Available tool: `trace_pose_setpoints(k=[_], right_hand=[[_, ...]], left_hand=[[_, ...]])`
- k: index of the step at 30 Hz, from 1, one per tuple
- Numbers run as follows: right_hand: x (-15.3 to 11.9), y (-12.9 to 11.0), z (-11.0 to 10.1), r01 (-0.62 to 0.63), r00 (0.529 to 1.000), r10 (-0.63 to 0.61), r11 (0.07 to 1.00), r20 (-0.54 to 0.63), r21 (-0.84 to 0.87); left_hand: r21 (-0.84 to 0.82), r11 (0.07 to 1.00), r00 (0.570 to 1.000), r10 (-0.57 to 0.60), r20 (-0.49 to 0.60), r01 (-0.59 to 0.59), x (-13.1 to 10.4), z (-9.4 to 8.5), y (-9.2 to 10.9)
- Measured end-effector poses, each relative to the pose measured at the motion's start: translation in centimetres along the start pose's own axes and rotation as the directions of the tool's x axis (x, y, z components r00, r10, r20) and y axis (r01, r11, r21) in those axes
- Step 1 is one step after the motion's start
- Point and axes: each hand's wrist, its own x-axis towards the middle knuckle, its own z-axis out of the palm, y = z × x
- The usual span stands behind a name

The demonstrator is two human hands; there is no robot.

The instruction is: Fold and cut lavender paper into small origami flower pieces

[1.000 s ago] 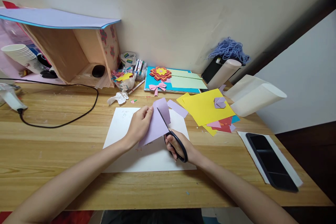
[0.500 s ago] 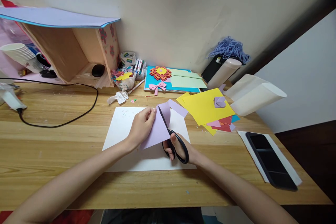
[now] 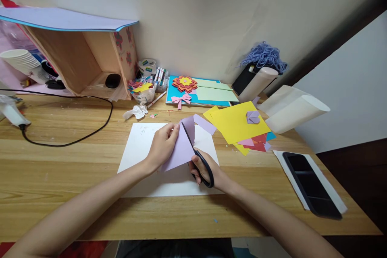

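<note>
My left hand [image 3: 163, 145] pinches the upper left edge of a lilac sheet of paper [image 3: 179, 152] between thumb and fingers. My right hand [image 3: 205, 168] grips black-handled scissors [image 3: 206, 169], thumb through one loop. Their blades lie across the lilac paper, pointing up and left toward my left thumb, and a strip to the right of the blades curls up. Beneath both hands lies a white sheet [image 3: 136, 145] with faint pencil marks at its upper left. A lilac offcut [image 3: 204, 124] rests at the white sheet's upper right corner.
Yellow paper [image 3: 232, 123] with a small folded lilac piece and coloured scraps lies right. Behind are a paper flower [image 3: 184, 84], a pink bow [image 3: 181, 100] and a scrap-filled bag [image 3: 145, 92]. A phone [image 3: 311, 183] sits far right, a black cable [image 3: 66, 145] left.
The scissors' handles have moved slightly left and drawn closer together as my right hand closed. The cut strip has shifted slightly left. My left hand has stayed nearly still.
</note>
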Motion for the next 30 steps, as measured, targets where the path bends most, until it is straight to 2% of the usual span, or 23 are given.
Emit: trace_pose_setpoints(k=[9, 21, 24, 27, 30], right_hand=[[0.3, 0.9, 0.0, -0.010, 1.000, 0.010, 1.000, 0.020, 0.014], [0.3, 0.5, 0.1, -0.018, 0.999, 0.019, 0.999, -0.033, 0.029], [0.3, 0.3, 0.0, -0.044, 0.996, 0.045, 0.999, -0.073, 0.014], [0.6, -0.3, -1.1, -0.058, 0.989, 0.054, 0.998, -0.134, -0.027], [1.1, -1.1, -3.0, -0.104, 0.960, 0.054, 0.980, -0.275, -0.171]], left_hand=[[-0.070, 0.998, 0.997, -0.003, 0.078, 0.009, 0.0, 0.1, 0.1], [-0.079, 0.997, 0.996, -0.010, 0.084, 0.017, 0.0, 0.1, 0.2], [-0.077, 0.997, 0.996, -0.009, 0.086, 0.015, 0.1, 0.1, 0.0], [-0.021, 1.000, 0.997, -0.008, 0.083, 0.010, 0.3, 0.2, -0.4], [0.127, 0.991, 0.991, -0.048, 0.124, 0.032, 0.3, 0.2, -1.0]])
